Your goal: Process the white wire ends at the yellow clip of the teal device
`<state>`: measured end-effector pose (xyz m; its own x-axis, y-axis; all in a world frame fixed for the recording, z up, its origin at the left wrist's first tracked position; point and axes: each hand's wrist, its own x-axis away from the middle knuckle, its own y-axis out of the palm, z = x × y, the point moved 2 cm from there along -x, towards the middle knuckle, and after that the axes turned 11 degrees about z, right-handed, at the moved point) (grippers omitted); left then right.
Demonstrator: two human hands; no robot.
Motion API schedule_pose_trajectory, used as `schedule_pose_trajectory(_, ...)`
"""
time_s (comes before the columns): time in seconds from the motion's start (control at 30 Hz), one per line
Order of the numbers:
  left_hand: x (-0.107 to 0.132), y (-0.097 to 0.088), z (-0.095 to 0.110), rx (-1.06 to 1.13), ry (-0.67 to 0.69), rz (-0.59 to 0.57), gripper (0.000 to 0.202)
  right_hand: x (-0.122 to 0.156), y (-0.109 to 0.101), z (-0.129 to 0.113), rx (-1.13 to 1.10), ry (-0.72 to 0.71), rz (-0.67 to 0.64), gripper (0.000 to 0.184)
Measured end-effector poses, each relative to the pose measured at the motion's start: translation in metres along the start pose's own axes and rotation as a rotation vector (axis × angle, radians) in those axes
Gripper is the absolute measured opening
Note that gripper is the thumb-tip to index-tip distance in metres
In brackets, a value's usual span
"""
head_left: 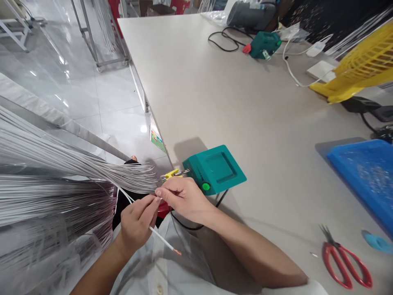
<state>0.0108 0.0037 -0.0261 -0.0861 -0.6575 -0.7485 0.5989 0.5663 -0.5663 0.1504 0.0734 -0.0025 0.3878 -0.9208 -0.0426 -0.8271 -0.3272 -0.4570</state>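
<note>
My left hand [136, 223] is closed around a white cable [162, 238]; its bare copper end [177, 252] sticks out below my palm. My right hand [187, 199] pinches at my left fingertips, on what looks like a thin white wire end; the fingers partly hide it. Just beyond my right hand sits a green device [227, 164] with a round green button [206, 186] at the table's edge. A yellow clip [171, 174] juts from its left side. Close by on the left, many grey-white wires [123, 174] end in a loose bundle.
Red-handled scissors [345, 262] lie at the right front of the table [264, 123], near a blue tray [368, 176] and blue tape ring [377, 242]. Farther back are a second green device [264, 45], a grey motor [251, 15] and a yellow fan guard [362, 65]. More wires hang left.
</note>
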Motion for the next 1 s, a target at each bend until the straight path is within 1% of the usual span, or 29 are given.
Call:
schedule_pose_trajectory(0.1,0.002,0.0,0.0,-0.065,0.061,-0.011,0.02,-0.001,-0.003,-0.001,0.04,-0.058,-0.063,0.025)
schedule_pose_trajectory(0.2,0.001,-0.001,0.0,-0.117,0.01,0.008,0.016,-0.004,-0.006,-0.004,0.026,-0.132,-0.131,0.02)
schedule_pose_trajectory(0.27,0.0,-0.001,0.001,-0.131,-0.048,0.045,0.015,-0.005,-0.006,-0.004,-0.009,-0.137,-0.127,0.017)
schedule_pose_trajectory(0.33,-0.001,-0.001,0.003,-0.113,-0.104,0.078,0.016,-0.005,-0.003,-0.001,-0.102,-0.057,-0.104,0.014)
schedule_pose_trajectory(0.4,-0.001,0.0,0.004,-0.082,-0.168,0.1,0.017,-0.002,0.005,0.004,-0.27,0.111,-0.094,0.011)
schedule_pose_trajectory(0.47,0.002,0.001,0.005,-0.04,-0.269,0.119,0.018,0.001,0.013,0.008,-0.456,0.285,-0.085,0.013)
schedule_pose_trajectory(0.5,0.004,0.001,0.004,-0.008,-0.342,0.127,0.017,0.003,0.016,0.009,-0.525,0.343,-0.072,0.015)
schedule_pose_trajectory(0.53,0.005,0.002,0.004,0.037,-0.438,0.128,0.015,0.004,0.018,0.009,-0.569,0.371,-0.056,0.017)
schedule_pose_trajectory(0.6,0.007,0.004,0.001,0.181,-0.685,0.093,0.01,0.005,0.018,0.007,-0.57,0.352,-0.021,0.018)
schedule_pose_trajectory(0.67,0.006,0.004,-0.001,0.36,-0.933,0.011,0.011,0.004,0.015,0.006,-0.483,0.265,0.007,0.015)
schedule_pose_trajectory(0.7,0.004,0.004,-0.002,0.451,-1.025,-0.046,0.013,0.004,0.014,0.005,-0.426,0.21,0.019,0.013)
schedule_pose_trajectory(0.77,-0.004,0.001,-0.004,0.576,-1.065,-0.156,0.013,0.003,0.011,0.005,-0.339,0.127,0.037,0.012)
schedule_pose_trajectory(0.83,-0.011,-0.003,-0.007,0.618,-1.077,-0.201,0.014,0.003,0.011,0.006,-0.35,0.136,0.038,0.012)
schedule_pose_trajectory(0.93,-0.013,-0.004,-0.011,0.629,-1.107,-0.179,0.011,0.004,0.016,0.008,-0.543,0.294,0.006,0.013)
schedule_pose_trajectory(1.0,-0.009,-0.002,-0.012,0.68,-1.159,-0.144,0.012,0.004,0.02,0.008,-0.685,0.373,0.0,0.015)
